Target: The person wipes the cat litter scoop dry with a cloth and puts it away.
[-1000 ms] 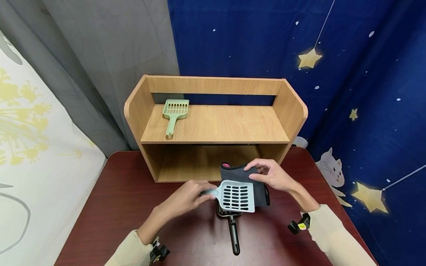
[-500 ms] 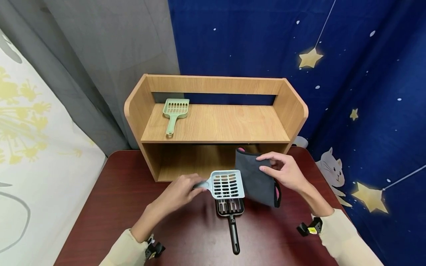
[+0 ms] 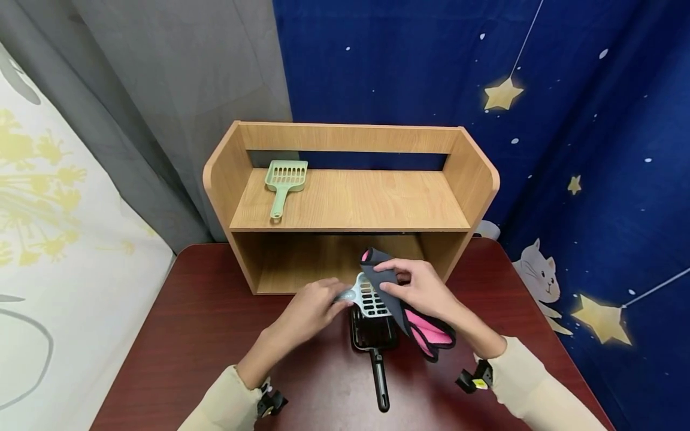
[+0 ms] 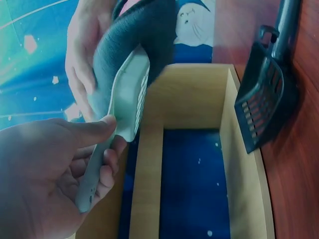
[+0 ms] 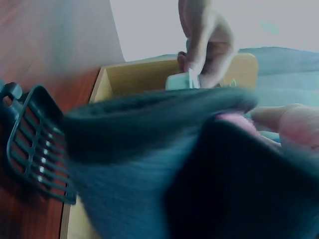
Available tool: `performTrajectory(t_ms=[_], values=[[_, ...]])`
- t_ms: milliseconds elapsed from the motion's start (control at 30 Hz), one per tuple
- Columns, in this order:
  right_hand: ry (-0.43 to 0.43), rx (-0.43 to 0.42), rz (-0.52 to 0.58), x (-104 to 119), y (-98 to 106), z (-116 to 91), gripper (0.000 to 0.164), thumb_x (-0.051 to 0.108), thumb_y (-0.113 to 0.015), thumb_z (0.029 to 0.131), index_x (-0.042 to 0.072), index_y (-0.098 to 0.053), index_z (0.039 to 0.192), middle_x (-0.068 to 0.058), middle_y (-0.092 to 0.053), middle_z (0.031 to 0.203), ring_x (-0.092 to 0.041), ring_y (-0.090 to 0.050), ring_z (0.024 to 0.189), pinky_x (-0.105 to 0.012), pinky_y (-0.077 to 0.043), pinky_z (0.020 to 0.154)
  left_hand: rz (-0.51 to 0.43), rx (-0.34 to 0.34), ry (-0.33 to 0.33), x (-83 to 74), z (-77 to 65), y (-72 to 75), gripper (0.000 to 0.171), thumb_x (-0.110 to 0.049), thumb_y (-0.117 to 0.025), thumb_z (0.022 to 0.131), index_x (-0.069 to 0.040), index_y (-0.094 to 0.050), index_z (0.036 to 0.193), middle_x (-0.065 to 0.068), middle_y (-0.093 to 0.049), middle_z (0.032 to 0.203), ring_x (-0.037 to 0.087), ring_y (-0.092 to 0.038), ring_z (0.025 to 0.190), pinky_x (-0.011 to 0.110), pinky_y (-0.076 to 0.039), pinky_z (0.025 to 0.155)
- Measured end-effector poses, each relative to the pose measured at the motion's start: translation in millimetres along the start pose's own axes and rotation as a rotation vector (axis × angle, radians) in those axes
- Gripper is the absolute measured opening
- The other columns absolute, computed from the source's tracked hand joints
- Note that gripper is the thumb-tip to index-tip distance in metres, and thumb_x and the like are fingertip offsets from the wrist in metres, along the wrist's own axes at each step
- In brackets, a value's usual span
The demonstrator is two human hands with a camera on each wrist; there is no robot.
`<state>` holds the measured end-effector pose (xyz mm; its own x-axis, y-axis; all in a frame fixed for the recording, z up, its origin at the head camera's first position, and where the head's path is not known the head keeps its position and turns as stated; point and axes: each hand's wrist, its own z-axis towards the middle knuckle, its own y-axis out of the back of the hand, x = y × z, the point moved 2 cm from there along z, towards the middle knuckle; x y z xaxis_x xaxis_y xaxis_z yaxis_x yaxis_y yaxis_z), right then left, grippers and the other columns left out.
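My left hand (image 3: 315, 308) grips the handle of a light blue-grey litter scoop (image 3: 371, 301), thumb laid along it in the left wrist view. The scoop is held up over the table, its slotted head pointing right. My right hand (image 3: 417, 284) holds a dark grey cloth (image 3: 390, 286) with black edging and a pink side (image 3: 431, 331). That cloth is folded over the far part of the scoop's head and hides it. Below them a black litter scoop (image 3: 374, 332) lies on the table, handle toward me. In the right wrist view the blurred cloth (image 5: 134, 149) fills the foreground.
A two-tier wooden shelf (image 3: 350, 200) stands at the back of the dark red table (image 3: 215, 341). On its upper tier, at the left, lies a pale green litter scoop (image 3: 286, 179). Behind it hang a grey curtain (image 3: 178, 72) and a blue star-patterned curtain (image 3: 388, 66).
The cloth has swung right, off the scoop, then back left onto its head, with its pink side now showing. The blue-grey scoop has shifted left, then slightly right again.
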<state>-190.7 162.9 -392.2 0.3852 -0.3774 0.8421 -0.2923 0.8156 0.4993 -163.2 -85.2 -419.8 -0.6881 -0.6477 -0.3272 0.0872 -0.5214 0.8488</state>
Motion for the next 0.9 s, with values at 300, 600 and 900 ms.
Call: performTrajectory(t_ms=[300, 600, 900], values=[[-0.012, -0.004, -0.021, 4.0, -19.6, 9.3, 0.033, 0.004, -0.081, 0.092, 0.006, -0.076, 0.124, -0.015, -0.078, 0.109, -0.021, -0.078, 0.095, -0.024, -0.06, 0.071, -0.032, 0.005, 0.074, -6.4, 5.8, -11.0, 0.025, -0.02, -0.076, 0.099, -0.003, -0.078, 0.117, 0.005, -0.075, 0.102, 0.017, -0.07, 0.087, 0.037, -0.059, 0.079], [-0.051, -0.07, -0.163, -0.4, 4.3, 9.8, 0.028, 0.002, -0.081, 0.091, 0.004, -0.078, 0.119, -0.015, -0.078, 0.104, -0.017, -0.077, 0.084, -0.022, -0.058, 0.066, -0.044, -0.02, 0.079, -1.5, 2.3, -2.5, 0.026, -0.019, -0.077, 0.098, 0.0, -0.077, 0.117, 0.007, -0.077, 0.105, 0.023, -0.074, 0.09, 0.042, -0.059, 0.079], [-0.049, -0.026, -0.106, 5.5, -10.5, 14.6, 0.03, 0.003, -0.081, 0.091, 0.003, -0.077, 0.121, -0.015, -0.077, 0.106, -0.019, -0.078, 0.088, -0.024, -0.06, 0.07, -0.03, -0.02, 0.075, -2.4, 5.5, -2.7, 0.026, -0.02, -0.078, 0.098, -0.001, -0.077, 0.115, 0.006, -0.076, 0.103, 0.019, -0.071, 0.085, 0.04, -0.059, 0.076]])
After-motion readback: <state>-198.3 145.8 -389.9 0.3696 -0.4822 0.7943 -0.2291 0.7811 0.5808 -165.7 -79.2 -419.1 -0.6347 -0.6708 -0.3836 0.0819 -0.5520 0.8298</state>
